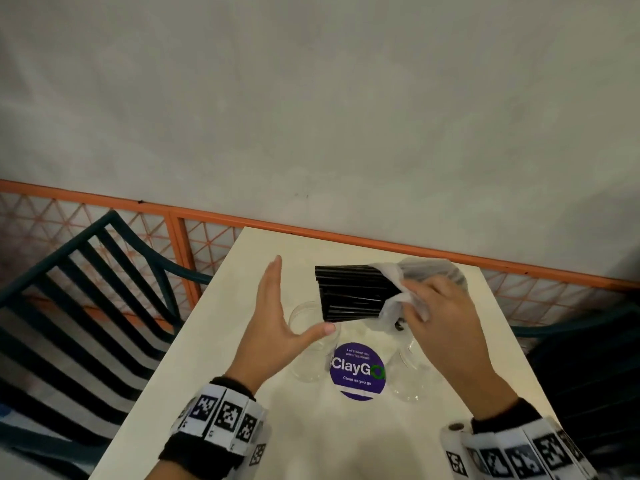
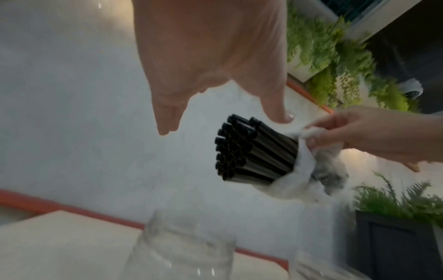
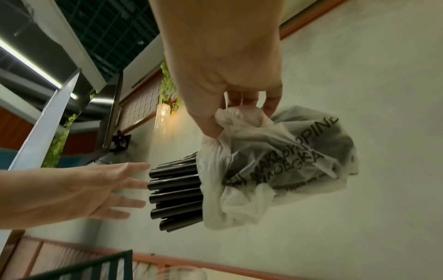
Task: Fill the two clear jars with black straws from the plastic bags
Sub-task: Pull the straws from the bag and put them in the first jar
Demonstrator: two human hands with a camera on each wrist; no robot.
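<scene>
Pale plaster wall [image 1: 311, 98], orange-framed lattice railing [image 1: 207, 233], dark slatted chair [image 1: 86, 306], white table [image 1: 242, 427], green foliage [image 2: 323, 56]

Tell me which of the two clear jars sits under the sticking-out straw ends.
The left jar, beside the open left hand: the black straws jut from the plastic bag over its rim. The right jar sits under the right hand, away from the straw ends.

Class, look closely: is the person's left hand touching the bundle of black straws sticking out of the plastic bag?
Apart. In the right wrist view, the left hand is spread flat with a sliver of wall showing between its fingertips and the black straws.
</scene>
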